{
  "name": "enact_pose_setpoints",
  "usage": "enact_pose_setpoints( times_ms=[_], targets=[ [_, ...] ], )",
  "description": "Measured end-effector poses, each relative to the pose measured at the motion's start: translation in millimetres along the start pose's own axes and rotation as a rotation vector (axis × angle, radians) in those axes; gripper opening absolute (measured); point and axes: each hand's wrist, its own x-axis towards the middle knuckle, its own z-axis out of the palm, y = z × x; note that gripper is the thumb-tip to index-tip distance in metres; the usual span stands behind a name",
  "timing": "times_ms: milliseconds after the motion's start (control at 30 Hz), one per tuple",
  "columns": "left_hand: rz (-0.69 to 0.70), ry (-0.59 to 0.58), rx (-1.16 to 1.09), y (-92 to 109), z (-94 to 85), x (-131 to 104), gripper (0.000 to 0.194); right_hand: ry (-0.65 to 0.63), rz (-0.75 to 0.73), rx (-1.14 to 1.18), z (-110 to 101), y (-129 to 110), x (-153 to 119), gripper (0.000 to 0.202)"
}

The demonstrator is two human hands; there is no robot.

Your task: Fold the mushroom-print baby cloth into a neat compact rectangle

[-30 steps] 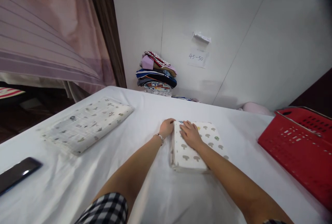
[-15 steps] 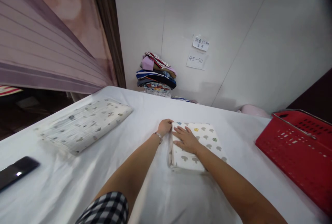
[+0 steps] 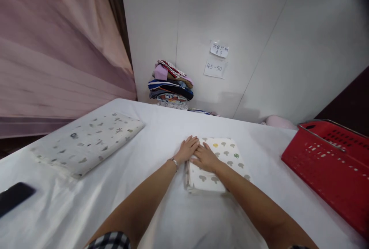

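Observation:
A folded white cloth point(image 3: 230, 156) with grey, yellow and green mushroom prints lies on the white-covered table. My left hand point(image 3: 187, 150), with a bracelet at the wrist, rests flat on its upper left corner. Beside it, my right hand point(image 3: 206, 158) lies spread on the same cloth, its fingertips touching the left fingers. Neither hand grips anything. Farther left on the table is a second folded white cloth point(image 3: 95, 141) with small grey and green prints.
A red basket point(image 3: 325, 164) with a metal handle stands at the right. A dark phone point(image 3: 15, 199) lies at the left edge. Behind the table rises a stack of folded clothes point(image 3: 171, 83), near paper signs point(image 3: 215, 68) on the wall. A pink curtain point(image 3: 66, 49) hangs at left.
My left hand has moved from the cloth's left edge onto its upper left corner, fingers now extended against my right hand. The curtain at left has shifted.

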Motion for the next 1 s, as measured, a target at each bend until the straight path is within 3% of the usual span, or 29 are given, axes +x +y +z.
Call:
enact_pose_setpoints(
  times_ms=[200,300,433,567,700,833,1000],
  targets=[
    [0.033,0.010,0.059,-8,5.8,-3,0.050,-0.061,0.124,0.101,-2,-35,-30,0.067],
    [0.062,0.007,0.110,-10,8.2,-2,0.050,-0.052,0.126,0.063,15,-60,-56,0.068],
    [0.077,-0.013,0.166,-13,8.9,0,0.049,0.054,0.057,-0.080,45,-83,-78,0.072],
    [0.056,-0.065,0.228,-8,0.9,2,0.049,0.153,0.015,-0.173,57,-89,-80,0.069],
    [0.008,-0.107,0.348,14,-6.3,-1,0.047,0.208,0.000,-0.176,54,-89,-78,0.069],
    [0.052,-0.018,0.353,34,3.0,-13,0.047,0.223,0.007,-0.152,50,-91,-76,0.068],
    [-0.014,-0.082,0.166,31,15.0,-28,0.047,0.158,0.041,-0.098,42,-101,-82,0.064]
  ],
)
